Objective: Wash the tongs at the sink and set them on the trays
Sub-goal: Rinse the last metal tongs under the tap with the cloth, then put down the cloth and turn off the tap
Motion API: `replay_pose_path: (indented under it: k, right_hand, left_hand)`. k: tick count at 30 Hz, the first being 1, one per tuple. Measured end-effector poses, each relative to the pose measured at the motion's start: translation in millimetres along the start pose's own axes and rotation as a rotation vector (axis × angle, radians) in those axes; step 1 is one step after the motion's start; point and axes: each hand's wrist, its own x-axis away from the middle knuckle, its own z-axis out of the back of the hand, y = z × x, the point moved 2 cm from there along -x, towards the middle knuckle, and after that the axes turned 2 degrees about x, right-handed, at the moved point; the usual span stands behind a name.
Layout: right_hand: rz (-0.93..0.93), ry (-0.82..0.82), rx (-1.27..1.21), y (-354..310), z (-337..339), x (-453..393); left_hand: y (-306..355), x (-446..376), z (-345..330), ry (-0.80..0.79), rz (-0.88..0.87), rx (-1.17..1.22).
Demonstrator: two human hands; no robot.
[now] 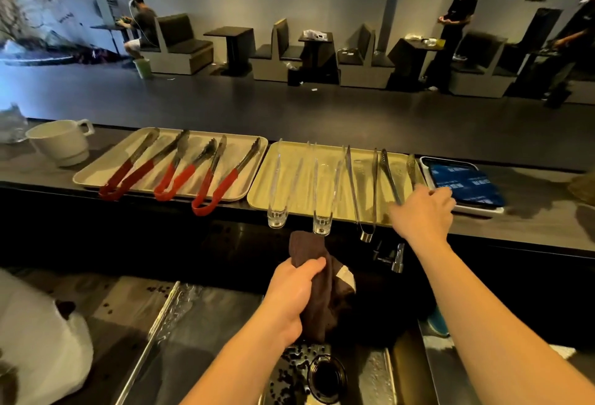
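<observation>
While the left hand (pixel 291 295) grips a brown cloth (pixel 325 295) over the steel sink (pixel 199 333) at bottom centre, the right hand (pixel 423 214) reaches to mid-right, fingers curled round metal tongs (pixel 391 176) on the right tray (pixel 289 185). That tray also holds clear tongs (pixel 278 192); the left tray (pixel 106 166) carries red-handled tongs (pixel 128 169). Both sit on a dark desk (pixel 531 214), white cup (pixel 61 143) far left. Behind: booth seats (pixel 180 43), small tables, wall pictures. Blue packet (pixel 467 185) print is unreadable.
</observation>
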Motion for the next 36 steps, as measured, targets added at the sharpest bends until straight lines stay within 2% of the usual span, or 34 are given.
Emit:
replay_pose_path:
  k: [3,7,9,12,15,18,22,27,31,36]
  right_hand:
    - [0.155,0.032,-0.155,-15,1,27]
    - [0.311,-0.204,-0.477,-42,-6,78]
    - [0.397,-0.233,-0.469,-55,-13,106]
    - [0.530,-0.180,-0.362,-76,-19,140]
    - [0.567,-0.101,-0.230,-87,-18,160]
    - [0.641,-0.071,-0.274,-100,-17,182]
    - [0.746,-0.302,-0.448,-128,-31,231]
    - [0.879,-0.575,-0.450,-163,-62,304]
    - [0.971,-0.725,-0.465,-185,-78,365]
    - [1.125,-0.844,-0.446,-211,-96,453]
  left_hand:
    - [2,2,14,0.014,-0.008,0.030]
    - [-2,9,44,0.048,-0.023,0.081]
    - [-7,17,65,0.090,-0.016,0.131]
    - [-14,32,105,0.177,-0.013,0.205]
    - [-20,48,138,0.238,-0.020,0.232]
    - [-24,62,165,0.285,-0.031,0.278]
    - [-26,86,193,0.343,-0.023,0.331]
    - [-41,131,244,0.512,-0.107,0.386]
    - [-57,178,288,0.599,-0.168,0.412]
    - [-81,244,341,0.760,-0.209,0.598]
